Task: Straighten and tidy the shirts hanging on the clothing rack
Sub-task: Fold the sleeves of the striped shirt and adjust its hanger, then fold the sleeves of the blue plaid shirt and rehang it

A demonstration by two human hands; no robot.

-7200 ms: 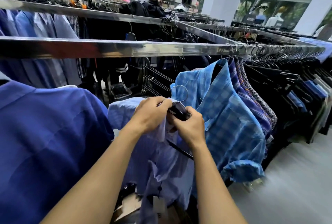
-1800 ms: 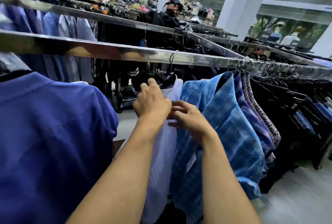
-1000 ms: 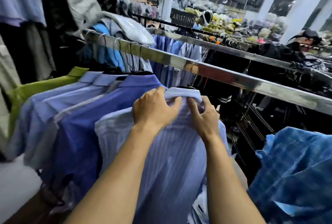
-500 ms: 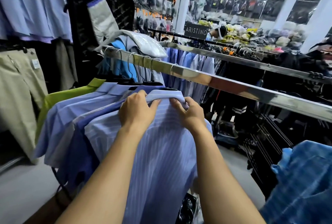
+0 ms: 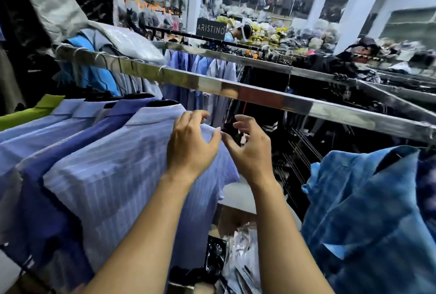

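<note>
Two bare hands at a pale blue striped shirt (image 5: 122,175) on a chrome rack rail (image 5: 259,99).

Striped shirt: hung on a black hanger, nearest of a row, collar up by the rail. Left hand (image 5: 191,147): laid on the shirt's shoulder, fingers curled and spread, thumb tip against the cloth, nothing pinched. Right hand (image 5: 250,149): just beside the left, off the cloth, fingers apart and bent, holding nothing. Behind the striped shirt: darker blue shirt (image 5: 47,199), further light blue shirts (image 5: 35,128), green garment (image 5: 28,112). Right, well apart along the rail: blue plaid shirt (image 5: 368,218). Background: dark sign reading ARISTINO (image 5: 211,29).
</note>
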